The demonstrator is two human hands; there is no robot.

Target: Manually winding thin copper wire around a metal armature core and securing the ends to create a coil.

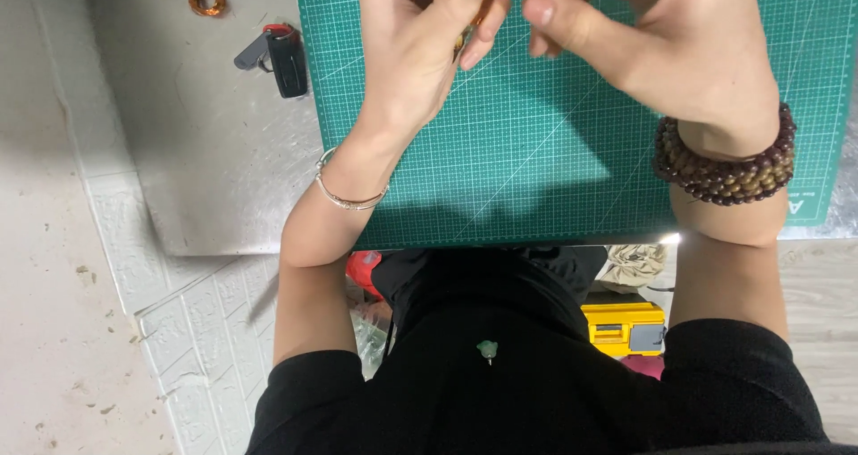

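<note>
Left hand: the left hand (420,44) is at the far edge of the green cutting mat (536,160), its fingers pressed together around a thin copper-coloured piece (487,4). Most of this piece is hidden by the fingers and by the top edge of the picture.
Right hand: the right hand (661,44) is just beside the left one, the thumb pushed forward toward the same piece. If it really pinches the piece or only touches it, one cannot tell.
Where the piece is: above the far part of the mat, between the two hands, not resting on the surface.
Wrists: a thin silver bangle (349,196) on the left, a wrapped string of brown beads (728,169) on the right.
On the bench: a small copper coil (206,2) near the far left corner, and a black key fob (284,57) close to the left edge of the mat.
Risk of slipping: the piece looks thin and smooth – with a weak pinch it could probably drop on the mat and roll away.
Risk of bending: both hands work very near – too much force could likely deform the piece.
Risk from beads: the bead string hangs low and could perhaps brush things on the mat.
</note>
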